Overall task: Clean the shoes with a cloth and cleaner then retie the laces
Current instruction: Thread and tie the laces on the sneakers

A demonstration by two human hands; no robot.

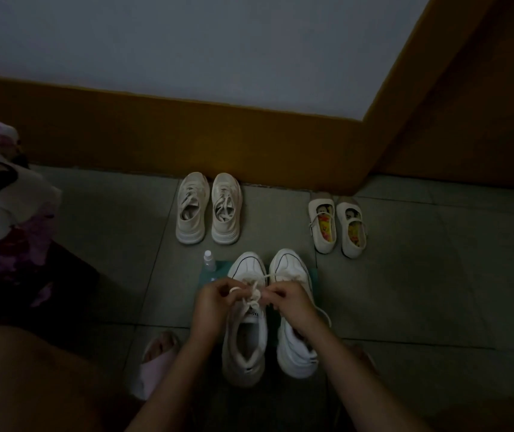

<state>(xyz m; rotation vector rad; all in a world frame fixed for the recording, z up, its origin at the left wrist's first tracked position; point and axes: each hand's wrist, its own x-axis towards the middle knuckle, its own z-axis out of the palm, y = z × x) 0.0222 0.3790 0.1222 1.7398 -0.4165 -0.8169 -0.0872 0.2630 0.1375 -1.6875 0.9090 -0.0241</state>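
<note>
Two white sneakers stand side by side on a green cloth on the floor in front of me. Over the left sneaker, my left hand pinches a loop of its white lace, while my right hand pinches the other part of the same lace. The right sneaker lies partly under my right forearm, a loose lace end trailing off to its right. Just left of the sneakers' toes, a small clear cleaner bottle with a white cap stands at the cloth's edge.
A beige pair of sneakers stands near the brown skirting. A small pair of white strap shoes with yellow insoles sits to the right. A purple-and-white fabric bundle lies at the left. My foot in a pink slipper is lower left.
</note>
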